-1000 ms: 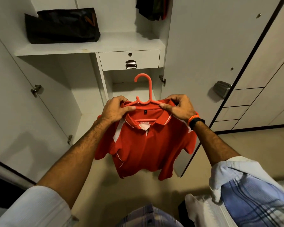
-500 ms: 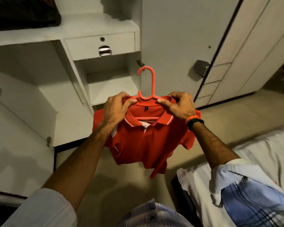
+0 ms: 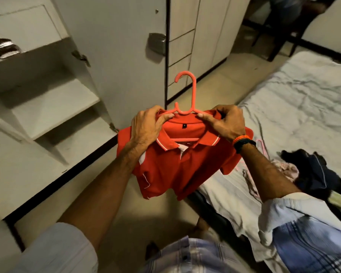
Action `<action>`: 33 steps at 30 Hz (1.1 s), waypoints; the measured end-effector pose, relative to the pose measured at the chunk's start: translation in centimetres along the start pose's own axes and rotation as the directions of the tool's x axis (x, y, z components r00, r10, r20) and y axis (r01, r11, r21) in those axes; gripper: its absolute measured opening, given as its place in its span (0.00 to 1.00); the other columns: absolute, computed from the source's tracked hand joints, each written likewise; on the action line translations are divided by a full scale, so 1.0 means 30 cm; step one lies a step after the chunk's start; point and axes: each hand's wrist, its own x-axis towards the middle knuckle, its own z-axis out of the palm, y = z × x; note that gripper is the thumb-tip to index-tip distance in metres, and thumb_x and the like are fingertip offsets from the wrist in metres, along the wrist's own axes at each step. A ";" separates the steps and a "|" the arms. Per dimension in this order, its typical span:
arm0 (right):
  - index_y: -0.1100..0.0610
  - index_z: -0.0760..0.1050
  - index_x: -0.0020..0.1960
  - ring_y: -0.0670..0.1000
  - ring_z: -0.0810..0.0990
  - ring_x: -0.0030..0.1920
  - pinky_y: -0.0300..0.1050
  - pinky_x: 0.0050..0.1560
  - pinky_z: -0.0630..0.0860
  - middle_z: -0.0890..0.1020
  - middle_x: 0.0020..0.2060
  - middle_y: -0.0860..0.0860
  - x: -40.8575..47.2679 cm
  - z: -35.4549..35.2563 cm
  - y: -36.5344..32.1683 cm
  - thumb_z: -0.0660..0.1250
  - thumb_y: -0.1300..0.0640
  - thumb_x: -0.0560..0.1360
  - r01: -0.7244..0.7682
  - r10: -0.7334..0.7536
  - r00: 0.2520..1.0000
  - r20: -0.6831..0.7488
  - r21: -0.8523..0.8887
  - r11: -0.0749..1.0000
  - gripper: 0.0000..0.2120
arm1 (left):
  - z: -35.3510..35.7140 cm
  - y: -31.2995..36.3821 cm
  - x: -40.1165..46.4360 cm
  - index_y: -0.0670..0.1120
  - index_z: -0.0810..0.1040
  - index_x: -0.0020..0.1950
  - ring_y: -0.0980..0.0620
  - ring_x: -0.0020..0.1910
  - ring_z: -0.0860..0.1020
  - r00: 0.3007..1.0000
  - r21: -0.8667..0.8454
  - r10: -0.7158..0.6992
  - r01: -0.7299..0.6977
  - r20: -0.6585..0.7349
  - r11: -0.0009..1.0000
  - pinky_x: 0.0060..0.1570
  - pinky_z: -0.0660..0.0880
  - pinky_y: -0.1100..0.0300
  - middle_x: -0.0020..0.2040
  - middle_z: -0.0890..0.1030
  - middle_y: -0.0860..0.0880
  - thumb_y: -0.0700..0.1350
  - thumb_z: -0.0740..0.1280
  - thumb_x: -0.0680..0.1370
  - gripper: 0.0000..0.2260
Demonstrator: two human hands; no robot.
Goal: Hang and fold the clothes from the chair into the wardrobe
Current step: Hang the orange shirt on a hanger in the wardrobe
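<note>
Wardrobe [image 3: 47, 107] shelves upper left. Red shirt [image 3: 177, 166] mid-frame on hanger [image 3: 185, 95]: light, floppy; hold at stiff hanger shoulders. Left hand [image 3: 148, 129] and right hand [image 3: 224, 125] fingers pinch collar and hanger.

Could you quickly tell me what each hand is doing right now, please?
Left hand: grips the red polo shirt at its collar on the coral plastic hanger.
Right hand: pinches the collar's other side.
</note>
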 end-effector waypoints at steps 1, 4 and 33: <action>0.62 0.69 0.30 0.48 0.62 0.26 0.45 0.27 0.60 0.65 0.22 0.49 -0.003 -0.025 0.033 0.72 0.29 0.64 -0.017 0.017 1.000 -0.009 -0.013 1.000 0.35 | 0.037 0.024 0.009 0.47 0.82 0.54 0.40 0.50 0.81 1.000 -0.005 0.010 -0.010 0.026 1.000 0.43 0.69 0.56 0.48 0.84 0.43 0.64 0.66 0.75 0.22; 0.59 0.63 0.27 0.49 0.60 0.25 0.45 0.27 0.56 0.62 0.21 0.47 0.004 -0.090 0.134 0.73 0.31 0.65 -0.077 0.076 0.997 -0.022 -0.047 0.996 0.34 | 0.153 0.088 0.055 0.48 0.81 0.52 0.41 0.49 0.81 0.995 -0.034 0.022 -0.018 0.098 0.999 0.43 0.71 0.55 0.46 0.84 0.44 0.65 0.65 0.75 0.22; 0.49 0.75 0.43 0.55 0.74 0.40 0.45 0.40 0.63 0.72 0.30 0.46 0.133 0.144 1.373 0.70 0.35 0.71 -0.587 0.616 0.769 0.174 -0.193 0.787 0.18 | 1.481 0.104 0.279 0.50 0.81 0.62 0.47 0.58 0.79 0.633 0.037 -0.187 0.243 0.751 0.969 0.60 0.74 0.56 0.58 0.82 0.48 0.45 0.77 0.68 0.22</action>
